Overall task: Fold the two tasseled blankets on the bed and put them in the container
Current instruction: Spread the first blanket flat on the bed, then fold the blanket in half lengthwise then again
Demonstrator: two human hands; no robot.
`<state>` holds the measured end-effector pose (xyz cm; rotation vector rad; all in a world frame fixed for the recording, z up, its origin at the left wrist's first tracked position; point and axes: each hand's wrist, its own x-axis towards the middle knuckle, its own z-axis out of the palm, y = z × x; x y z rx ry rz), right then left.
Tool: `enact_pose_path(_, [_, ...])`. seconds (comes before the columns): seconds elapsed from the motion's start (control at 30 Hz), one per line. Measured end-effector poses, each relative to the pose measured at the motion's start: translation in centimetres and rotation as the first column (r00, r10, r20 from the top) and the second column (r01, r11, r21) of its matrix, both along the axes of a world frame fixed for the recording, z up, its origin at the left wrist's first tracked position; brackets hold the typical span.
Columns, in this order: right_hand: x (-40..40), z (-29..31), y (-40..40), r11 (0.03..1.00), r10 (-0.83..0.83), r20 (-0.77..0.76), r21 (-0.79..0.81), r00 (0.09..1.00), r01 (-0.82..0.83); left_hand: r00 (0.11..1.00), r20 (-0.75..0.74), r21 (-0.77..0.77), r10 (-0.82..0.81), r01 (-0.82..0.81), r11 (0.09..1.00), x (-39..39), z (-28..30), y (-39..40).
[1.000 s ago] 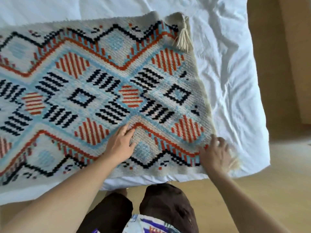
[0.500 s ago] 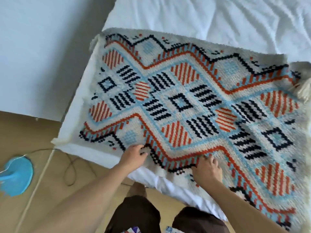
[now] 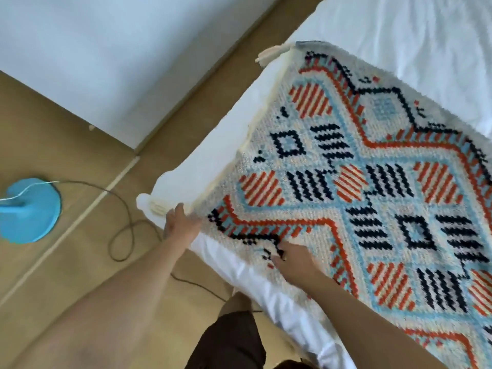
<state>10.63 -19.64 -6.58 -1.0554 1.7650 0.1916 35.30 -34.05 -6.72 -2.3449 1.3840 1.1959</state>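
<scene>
A woven tasseled blanket (image 3: 356, 166) with orange, black and light-blue diamond patterns lies spread flat on the white bed (image 3: 399, 30). A cream tassel (image 3: 269, 55) sticks out at its far left corner, another tassel (image 3: 157, 207) at the near left corner. My left hand (image 3: 181, 225) is at that near left corner, fingers on the blanket's edge. My right hand (image 3: 292, 259) rests on the blanket's near edge a little to the right, fingers pinching the weave. Only one blanket shows, and no container is in view.
A blue round fan base (image 3: 26, 209) stands on the tan floor at the left, with a dark cable (image 3: 125, 235) looping toward the bed. A white wall (image 3: 106, 57) runs along the upper left. My dark-trousered legs (image 3: 229, 339) stand at the bed's edge.
The view has swung left along the bed. Both hands have moved leftward along the blanket's near edge, the left one reaching the near left corner with its tassel.
</scene>
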Motion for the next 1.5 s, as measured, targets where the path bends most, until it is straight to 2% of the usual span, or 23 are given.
enact_pose_path(0.1, [2.6, -0.2, -3.7, 0.999, -0.004, 0.020, -0.053, 1.000, 0.005, 0.992, -0.022, 0.020, -0.127, 0.128, 0.992, 2.8, -1.7, -1.7])
enact_pose_path(0.2, [3.2, 0.6, -7.7, 0.988, -0.052, -0.031, -0.146, 0.998, 0.047, 0.914, 0.105, 0.023, -0.392, 0.392, 0.920, 3.1, -2.2, -2.7])
enact_pose_path(0.27, [2.6, 0.8, -11.1, 0.978, -0.065, -0.055, -0.201, 0.996, 0.053, 0.877, 0.124, 0.012, -0.464, 0.466, 0.885, 2.3, -2.0, -3.9])
enact_pose_path(0.43, [-0.1, 1.1, -20.2, 0.927, -0.193, -0.109, -0.347, 0.975, 0.144, 0.888, 0.057, -0.209, -0.456, 0.457, 0.864, -2.1, -1.7, -9.4])
enact_pose_path(0.5, [-1.6, 1.3, -23.6, 0.906, -0.249, -0.124, -0.380, 0.960, 0.186, 0.897, -0.047, -0.292, -0.440, 0.409, 0.864, -4.9, -1.9, -11.3])
enact_pose_path(0.57, [-3.3, 1.3, -26.9, 0.888, -0.272, -0.152, -0.419, 0.950, 0.187, 0.900, -0.143, -0.312, -0.411, 0.353, 0.882, -7.9, -2.3, -12.8])
enact_pose_path(0.7, [-7.6, 0.1, -34.2, 0.862, -0.260, -0.242, -0.495, 0.935, 0.112, 0.885, -0.223, -0.182, -0.408, 0.374, 0.910, -11.8, -5.0, -14.8])
enact_pose_path(0.87, [-11.5, -4.0, -43.1, 0.850, -0.261, -0.398, -0.526, 0.880, 0.014, 0.854, -0.160, -0.066, -0.494, 0.491, 0.869, -13.1, -8.2, -16.1])
enact_pose_path(1.03, [-12.0, -6.6, -48.7, 0.872, -0.397, -0.547, -0.475, 0.737, 0.117, 0.847, -0.167, -0.034, -0.504, 0.506, 0.862, -13.4, -9.0, -17.4])
enact_pose_path(1.13, [-13.3, -7.5, -50.3, 0.880, -0.414, -0.563, -0.449, 0.715, 0.155, 0.846, -0.164, -0.041, -0.508, 0.508, 0.860, -13.2, -9.4, -17.3])
enact_pose_path(1.23, [-15.5, -7.2, -51.8, 0.861, -0.451, -0.463, -0.452, 0.763, 0.235, 0.848, -0.194, -0.020, -0.492, 0.498, 0.867, -13.0, -9.0, -17.6])
enact_pose_path(1.33, [-17.0, -5.3, -52.2, 0.788, -0.525, -0.196, -0.478, 0.828, 0.387, 0.851, -0.252, 0.012, -0.461, 0.479, 0.878, -12.8, -7.8, -18.2])
enact_pose_path(1.43, [-18.9, -3.1, -50.2, 0.615, -0.672, 0.133, -0.447, 0.728, 0.649, 0.843, -0.287, 0.040, -0.455, 0.485, 0.873, -12.4, -5.6, -18.4])
enact_pose_path(1.5, [-19.7, -0.7, -47.7, 0.577, -0.685, 0.197, -0.441, 0.702, 0.687, 0.830, -0.306, 0.050, -0.465, 0.502, 0.863, -12.4, -3.5, -18.2])
